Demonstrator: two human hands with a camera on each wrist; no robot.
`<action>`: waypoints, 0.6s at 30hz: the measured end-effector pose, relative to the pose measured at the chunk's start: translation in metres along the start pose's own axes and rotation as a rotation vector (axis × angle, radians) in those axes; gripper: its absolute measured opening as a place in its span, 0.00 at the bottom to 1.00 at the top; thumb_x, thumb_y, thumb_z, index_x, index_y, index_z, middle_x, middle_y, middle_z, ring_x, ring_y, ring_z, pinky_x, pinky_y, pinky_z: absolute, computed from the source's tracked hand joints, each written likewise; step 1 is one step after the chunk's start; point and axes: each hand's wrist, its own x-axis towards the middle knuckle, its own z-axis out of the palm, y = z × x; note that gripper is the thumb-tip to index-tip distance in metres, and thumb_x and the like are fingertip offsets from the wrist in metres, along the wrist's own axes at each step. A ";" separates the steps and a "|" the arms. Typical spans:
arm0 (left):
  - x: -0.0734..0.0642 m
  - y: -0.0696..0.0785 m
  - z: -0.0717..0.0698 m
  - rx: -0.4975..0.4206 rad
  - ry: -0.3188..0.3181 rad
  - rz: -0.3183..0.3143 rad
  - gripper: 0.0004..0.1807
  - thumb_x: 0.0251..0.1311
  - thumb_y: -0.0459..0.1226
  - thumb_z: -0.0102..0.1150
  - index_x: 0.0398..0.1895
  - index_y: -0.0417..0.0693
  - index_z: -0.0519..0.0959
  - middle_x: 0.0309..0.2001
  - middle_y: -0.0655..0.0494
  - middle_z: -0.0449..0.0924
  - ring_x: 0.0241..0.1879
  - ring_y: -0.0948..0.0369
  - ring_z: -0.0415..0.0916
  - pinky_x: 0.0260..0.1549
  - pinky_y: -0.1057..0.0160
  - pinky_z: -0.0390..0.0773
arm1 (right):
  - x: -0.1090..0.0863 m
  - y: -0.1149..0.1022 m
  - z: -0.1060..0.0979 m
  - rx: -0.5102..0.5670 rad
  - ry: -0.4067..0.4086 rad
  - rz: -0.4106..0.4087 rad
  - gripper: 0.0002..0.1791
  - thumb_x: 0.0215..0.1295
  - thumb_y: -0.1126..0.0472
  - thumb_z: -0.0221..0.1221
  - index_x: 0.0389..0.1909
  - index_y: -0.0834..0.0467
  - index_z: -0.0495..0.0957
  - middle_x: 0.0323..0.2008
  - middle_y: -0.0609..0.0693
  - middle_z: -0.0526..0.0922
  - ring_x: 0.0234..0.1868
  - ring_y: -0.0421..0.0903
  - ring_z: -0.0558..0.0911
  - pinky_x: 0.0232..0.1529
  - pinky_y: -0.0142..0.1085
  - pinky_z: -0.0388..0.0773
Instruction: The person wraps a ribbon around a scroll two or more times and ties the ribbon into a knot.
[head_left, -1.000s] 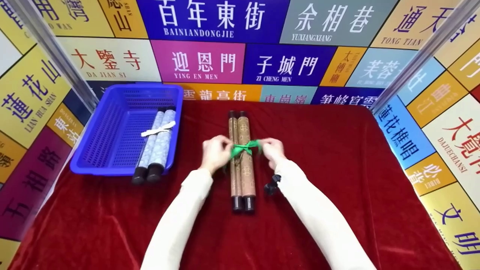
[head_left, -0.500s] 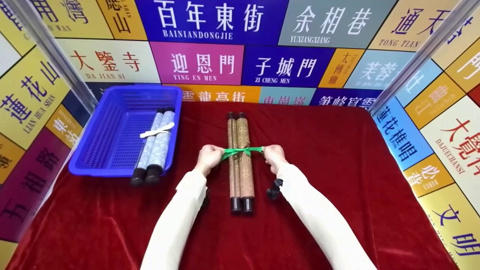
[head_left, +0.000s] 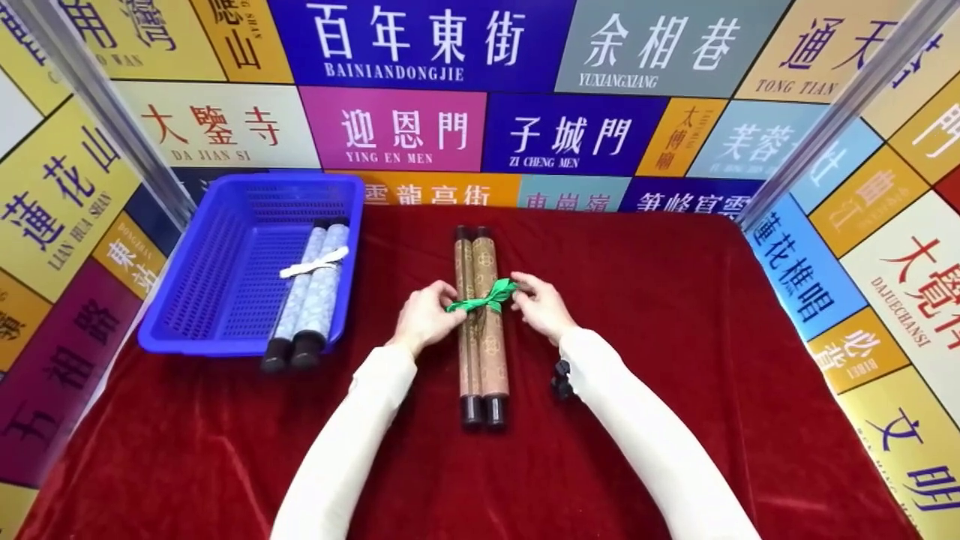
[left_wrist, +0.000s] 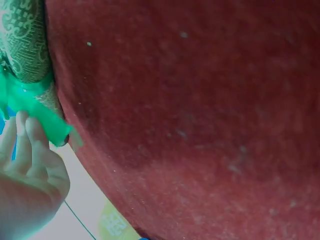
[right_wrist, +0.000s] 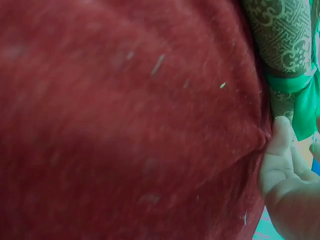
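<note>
A pair of brown patterned scrolls (head_left: 493, 360) with dark end knobs lies side by side on a red cloth. Around their middle runs a green ribbon (head_left: 491, 297), tied in a bow. My left hand (head_left: 427, 315) is at the ribbon's left end; the left wrist view shows straight fingers (left_wrist: 36, 135) against the green strip (left_wrist: 45, 117). On the other side, my right hand (head_left: 546, 307) has its fingertips at the right loop. Its thumb (right_wrist: 281, 137) lies extended by the scroll in the right wrist view, apart from the other fingers, with a ribbon tail (right_wrist: 305, 112) close by.
To the left stands a blue plastic basket (head_left: 161, 300). Two pale blue scrolls (head_left: 316, 292) tied with a white ribbon (head_left: 315, 262) lean over its front rim. The red cloth (head_left: 645, 285) covers the table, with printed panels (head_left: 405, 127) behind it.
Both hands pulled the green ribbon taut sideways half a second ago. Now they have come back inward, their grip has loosened, and the right loop stands up by the right fingertips.
</note>
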 end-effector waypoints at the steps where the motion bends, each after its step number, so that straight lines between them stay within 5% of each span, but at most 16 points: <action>1: 0.000 0.001 0.001 0.003 -0.006 0.012 0.15 0.53 0.43 0.68 0.45 0.52 0.83 0.39 0.56 0.87 0.41 0.55 0.83 0.45 0.53 0.79 | 0.001 -0.001 0.001 0.020 0.014 -0.001 0.23 0.70 0.70 0.51 0.66 0.65 0.72 0.54 0.64 0.83 0.39 0.52 0.84 0.25 0.27 0.73; 5: 0.001 0.002 0.005 -0.042 0.015 0.039 0.08 0.57 0.37 0.66 0.40 0.50 0.84 0.36 0.55 0.88 0.38 0.56 0.83 0.44 0.55 0.79 | 0.004 -0.003 0.004 0.150 0.075 0.036 0.14 0.69 0.70 0.56 0.53 0.69 0.74 0.37 0.57 0.86 0.32 0.48 0.82 0.22 0.27 0.71; 9: 0.003 0.004 0.009 -0.114 0.068 0.056 0.05 0.59 0.33 0.61 0.37 0.47 0.84 0.34 0.53 0.87 0.35 0.57 0.81 0.43 0.58 0.78 | 0.006 -0.003 0.004 0.255 0.066 0.107 0.22 0.61 0.73 0.58 0.58 0.70 0.72 0.27 0.43 0.82 0.25 0.40 0.76 0.21 0.27 0.67; 12: 0.004 0.005 0.012 -0.117 0.091 0.073 0.04 0.58 0.33 0.60 0.35 0.46 0.83 0.32 0.52 0.86 0.35 0.56 0.80 0.42 0.58 0.78 | 0.006 -0.002 0.002 0.238 0.010 0.147 0.26 0.58 0.71 0.61 0.60 0.68 0.75 0.24 0.39 0.80 0.21 0.35 0.71 0.18 0.26 0.65; 18: 0.005 0.006 0.014 -0.116 0.134 0.060 0.04 0.58 0.32 0.59 0.34 0.45 0.83 0.32 0.51 0.86 0.37 0.53 0.81 0.43 0.56 0.79 | 0.004 0.000 -0.002 0.039 -0.088 0.097 0.17 0.54 0.68 0.69 0.46 0.69 0.84 0.19 0.37 0.79 0.16 0.33 0.67 0.18 0.24 0.62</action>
